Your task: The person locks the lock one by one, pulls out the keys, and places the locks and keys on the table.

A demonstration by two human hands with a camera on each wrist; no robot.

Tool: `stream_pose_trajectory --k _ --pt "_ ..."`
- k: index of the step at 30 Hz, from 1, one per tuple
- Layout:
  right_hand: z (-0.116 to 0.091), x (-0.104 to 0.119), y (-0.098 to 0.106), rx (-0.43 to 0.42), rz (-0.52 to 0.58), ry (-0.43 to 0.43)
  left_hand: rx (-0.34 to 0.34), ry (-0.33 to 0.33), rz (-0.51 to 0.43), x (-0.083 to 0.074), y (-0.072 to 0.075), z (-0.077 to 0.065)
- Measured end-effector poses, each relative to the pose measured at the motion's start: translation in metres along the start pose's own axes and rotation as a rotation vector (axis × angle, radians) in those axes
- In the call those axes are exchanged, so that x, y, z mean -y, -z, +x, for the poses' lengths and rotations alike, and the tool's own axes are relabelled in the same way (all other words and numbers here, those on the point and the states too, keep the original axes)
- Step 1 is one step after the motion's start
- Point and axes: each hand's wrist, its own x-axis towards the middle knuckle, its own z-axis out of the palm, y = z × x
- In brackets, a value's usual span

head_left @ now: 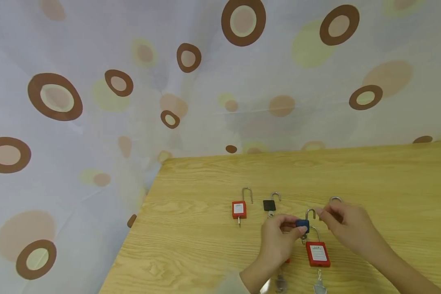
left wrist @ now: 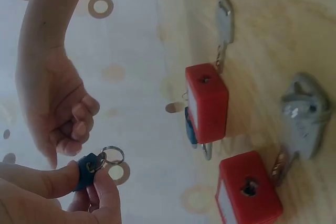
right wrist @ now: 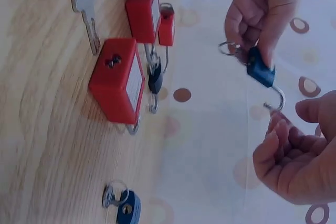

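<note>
Between thumb and fingers, my left hand [head_left: 277, 239] pinches the body of a small blue padlock [head_left: 303, 226] above the table. The lock's shackle [head_left: 310, 213] stands up, released at one end. A key with a metal ring [left wrist: 113, 156] sits in its bottom. My right hand [head_left: 347, 224] is beside the shackle, fingers bent loosely and thumb apart; in the right wrist view a fingertip is close to the shackle's free end, and I cannot tell whether it touches. Below the hands lies a red padlock [head_left: 318, 254] with a white label.
On the wooden table [head_left: 191, 245], a red padlock [head_left: 239, 209] and a black padlock [head_left: 269, 205] lie with raised shackles. Another red padlock [right wrist: 142, 11] is largely behind my left hand in the head view. A second blue padlock [right wrist: 127, 208] lies near my right hand. Keys [head_left: 320, 288] lie in front.
</note>
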Motion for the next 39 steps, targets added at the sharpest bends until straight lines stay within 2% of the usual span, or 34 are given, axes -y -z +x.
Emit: stream_pose_trajectory --k 3,6,13,16,21,26,36,39 --pt "-0.004 0.006 -0.007 -0.050 -0.049 0.005 0.030 -0.048 0.018 0.006 -0.003 -0.009" --pt "-0.007 0.011 -0.012 -0.057 -0.069 0.012 0.077 -0.041 -0.022 0.010 -0.006 -0.016" --pt "-0.008 0.015 -0.014 0.007 -0.026 0.068 0.104 0.097 -0.142 0.014 -0.009 -0.020" --pt "-0.009 0.014 -0.015 0.022 0.005 0.081 0.109 0.118 -0.166 0.016 -0.008 -0.020" --pt "-0.010 0.015 -0.017 0.028 0.046 0.080 0.086 0.122 -0.204 0.016 -0.006 -0.022" --pt "-0.011 0.015 -0.018 0.009 0.092 0.125 0.054 0.120 -0.239 0.015 -0.004 -0.023" --pt "-0.016 0.009 -0.024 0.010 0.139 0.141 0.017 0.060 -0.211 0.016 -0.005 -0.026" --pt "-0.018 0.005 -0.025 0.019 0.164 0.164 0.018 0.063 -0.204 0.018 -0.006 -0.027"
